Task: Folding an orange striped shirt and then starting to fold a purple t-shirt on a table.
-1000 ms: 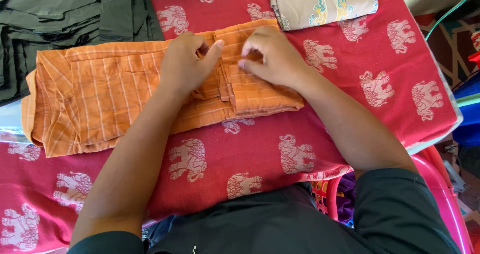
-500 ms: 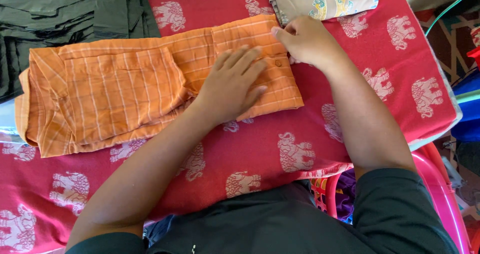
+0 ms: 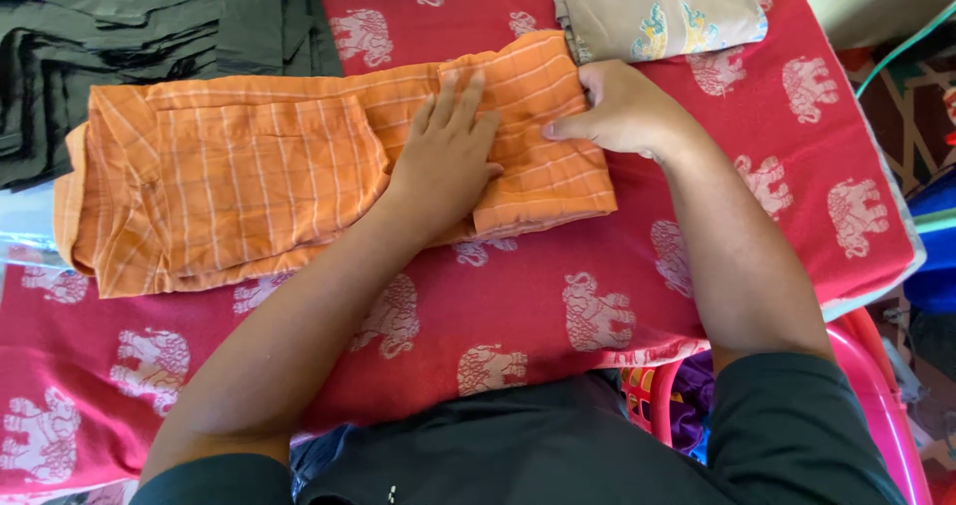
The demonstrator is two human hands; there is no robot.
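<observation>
Orange striped garment (image 3: 239,181), spread on the red elephant-print cloth (image 3: 558,306), is folded over at its right end only. That fold is pressed flat by the open left hand (image 3: 448,161) and pinched at its edge by the right hand (image 3: 617,107); the left part remains unfolded

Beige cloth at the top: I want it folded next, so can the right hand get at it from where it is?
Probably yes: the right hand rests on the orange shirt just below the beige cloth, with nothing between.
</observation>
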